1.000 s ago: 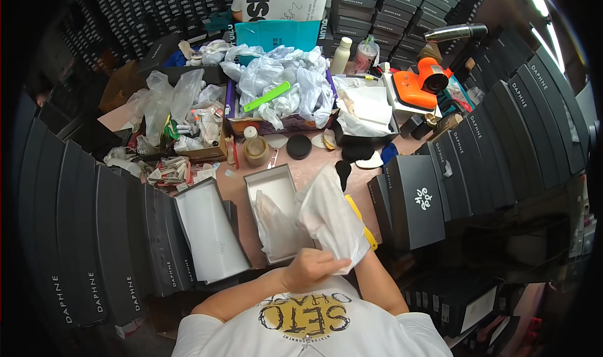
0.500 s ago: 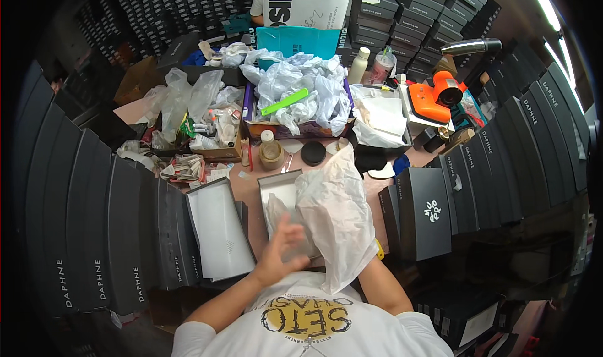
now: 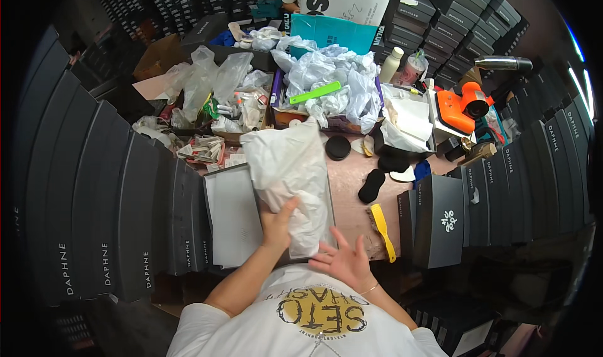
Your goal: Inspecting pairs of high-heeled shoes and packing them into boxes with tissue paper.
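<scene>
A white tissue-paper bundle (image 3: 286,159) lies over an open grey shoebox (image 3: 331,209), hiding most of its inside. My left hand (image 3: 276,222) is closed on the bundle's left side, the thumb across the paper; what the paper wraps is hidden. My right hand (image 3: 345,263) is open and empty near the box's lower right corner, palm up with the fingers spread. Left of the shoebox lies a box part (image 3: 232,215) with its pale inner side up. A yellow-handled brush (image 3: 382,231) rests on the table to the right of the bundle.
Dark shoeboxes (image 3: 135,212) stand in rows at left, and more (image 3: 433,222) at right. Behind the bundle is a carton of crumpled white paper (image 3: 333,87) with a green strip on it. A black pad (image 3: 372,186), a round black tin (image 3: 338,148) and an orange device (image 3: 461,105) are at right.
The paper bundle has moved left over the shoebox, and my left hand has closed on it. My right hand, hidden behind the paper before, is now open beside the box. The view has shifted left.
</scene>
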`<move>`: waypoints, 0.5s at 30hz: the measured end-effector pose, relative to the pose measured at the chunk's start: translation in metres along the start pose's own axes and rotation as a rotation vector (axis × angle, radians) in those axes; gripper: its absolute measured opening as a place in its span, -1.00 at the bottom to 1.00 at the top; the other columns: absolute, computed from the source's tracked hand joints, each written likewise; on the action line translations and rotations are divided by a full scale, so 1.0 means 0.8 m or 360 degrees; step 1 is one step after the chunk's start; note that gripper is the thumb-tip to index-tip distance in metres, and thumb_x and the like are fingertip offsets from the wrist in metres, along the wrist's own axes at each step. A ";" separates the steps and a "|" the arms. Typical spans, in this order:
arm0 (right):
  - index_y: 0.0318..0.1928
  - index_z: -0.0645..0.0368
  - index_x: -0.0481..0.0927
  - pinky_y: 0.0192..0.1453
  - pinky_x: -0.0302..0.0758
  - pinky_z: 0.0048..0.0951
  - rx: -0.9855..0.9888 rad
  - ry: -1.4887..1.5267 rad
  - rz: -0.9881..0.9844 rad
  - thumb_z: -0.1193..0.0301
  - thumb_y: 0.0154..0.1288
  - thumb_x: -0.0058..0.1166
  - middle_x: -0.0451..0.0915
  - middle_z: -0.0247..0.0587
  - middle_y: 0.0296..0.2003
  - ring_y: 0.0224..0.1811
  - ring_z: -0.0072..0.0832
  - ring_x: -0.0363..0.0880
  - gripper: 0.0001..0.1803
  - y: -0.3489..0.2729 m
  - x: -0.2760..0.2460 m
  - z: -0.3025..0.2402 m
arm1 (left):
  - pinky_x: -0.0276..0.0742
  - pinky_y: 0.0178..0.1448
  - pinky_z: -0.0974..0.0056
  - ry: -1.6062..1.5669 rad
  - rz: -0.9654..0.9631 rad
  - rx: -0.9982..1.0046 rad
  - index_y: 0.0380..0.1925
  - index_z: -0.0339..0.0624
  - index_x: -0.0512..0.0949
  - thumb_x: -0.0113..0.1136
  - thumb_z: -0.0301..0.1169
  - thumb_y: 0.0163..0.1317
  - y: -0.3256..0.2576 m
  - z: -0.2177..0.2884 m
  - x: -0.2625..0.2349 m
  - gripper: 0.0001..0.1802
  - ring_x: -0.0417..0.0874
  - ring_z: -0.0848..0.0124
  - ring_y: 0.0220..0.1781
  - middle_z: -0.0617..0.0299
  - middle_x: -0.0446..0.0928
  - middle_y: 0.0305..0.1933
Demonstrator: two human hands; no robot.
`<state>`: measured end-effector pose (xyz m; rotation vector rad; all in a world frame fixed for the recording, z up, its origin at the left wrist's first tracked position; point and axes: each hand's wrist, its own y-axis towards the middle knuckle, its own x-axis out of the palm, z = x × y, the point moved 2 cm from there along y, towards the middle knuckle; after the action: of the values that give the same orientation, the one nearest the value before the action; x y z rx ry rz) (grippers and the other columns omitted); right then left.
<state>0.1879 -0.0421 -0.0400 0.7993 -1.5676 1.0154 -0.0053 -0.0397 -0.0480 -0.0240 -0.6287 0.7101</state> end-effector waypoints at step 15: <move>0.27 0.23 0.21 0.16 0.45 -0.25 -0.1279 -0.0796 0.1030 0.13 0.37 -0.07 0.46 -0.14 0.10 0.08 -0.33 0.50 -0.40 -0.078 -0.052 -0.070 | 0.21 0.20 -0.10 0.3426 -0.2708 0.0860 -0.24 -0.09 0.55 0.17 -0.34 0.03 0.086 -0.182 -0.046 -0.75 0.51 0.20 0.07 0.12 0.57 -0.16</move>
<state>0.2757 -0.0174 -0.0632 -0.0532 -2.5129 0.5078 0.0117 0.0173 -0.2017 0.2087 1.5849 -0.9912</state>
